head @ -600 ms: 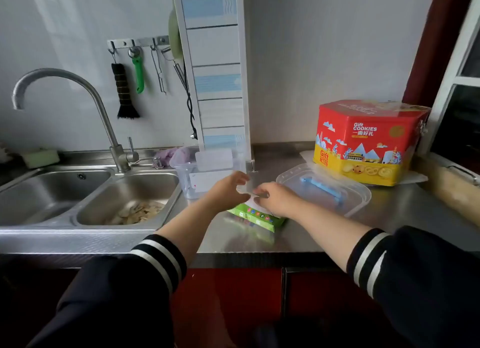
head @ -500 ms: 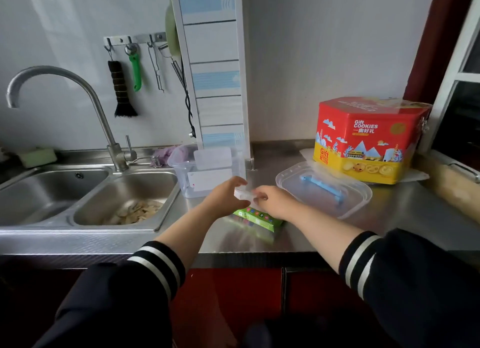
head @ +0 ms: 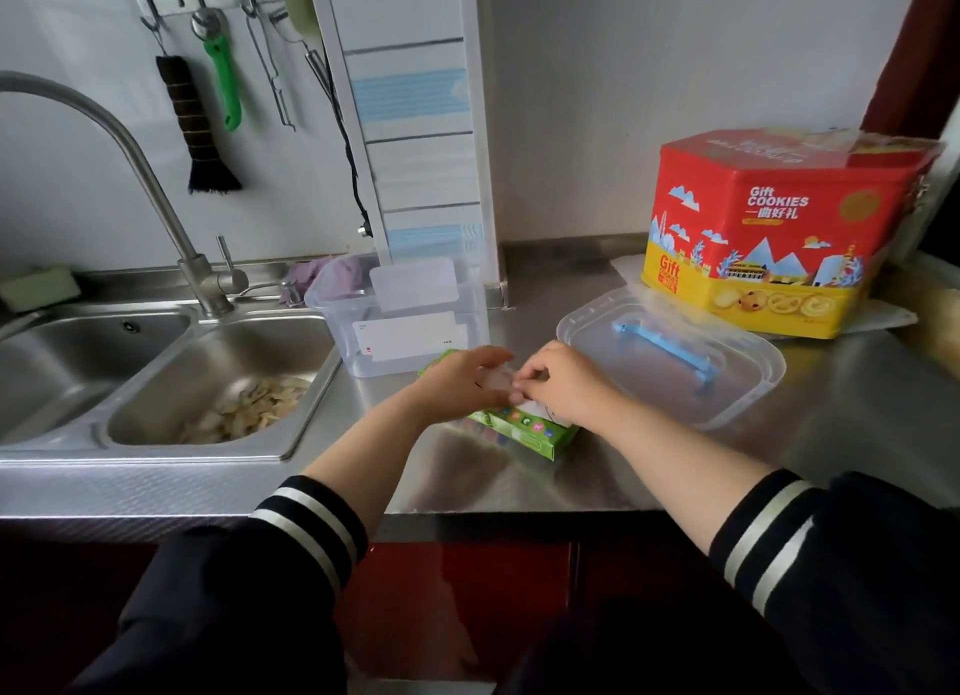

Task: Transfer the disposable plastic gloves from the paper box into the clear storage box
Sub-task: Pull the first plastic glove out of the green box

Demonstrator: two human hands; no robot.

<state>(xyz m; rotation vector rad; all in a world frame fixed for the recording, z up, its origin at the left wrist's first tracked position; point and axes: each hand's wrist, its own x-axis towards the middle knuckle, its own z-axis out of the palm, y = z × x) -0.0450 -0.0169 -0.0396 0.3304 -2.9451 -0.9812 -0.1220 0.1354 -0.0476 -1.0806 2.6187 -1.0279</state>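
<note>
A green paper box (head: 524,429) lies flat on the steel counter in the head view, mostly under my hands. My left hand (head: 462,382) and my right hand (head: 561,382) meet just above it, and both pinch a folded wad of clear plastic gloves (head: 496,380) between their fingertips. The clear storage box (head: 400,325) stands open right behind my left hand, with a white label on its front. Its clear lid (head: 670,351) with a blue handle lies flat to the right of my right hand.
A double steel sink (head: 171,377) with food scraps and a tall tap (head: 150,175) takes up the left. A red and yellow cookie tin (head: 774,227) stands at the back right. A brush and utensils hang on the wall. The counter edge runs just below the green box.
Both hands have stayed together over the green box with the wad of gloves, shifting slightly toward me. The camera has tilted down a little.
</note>
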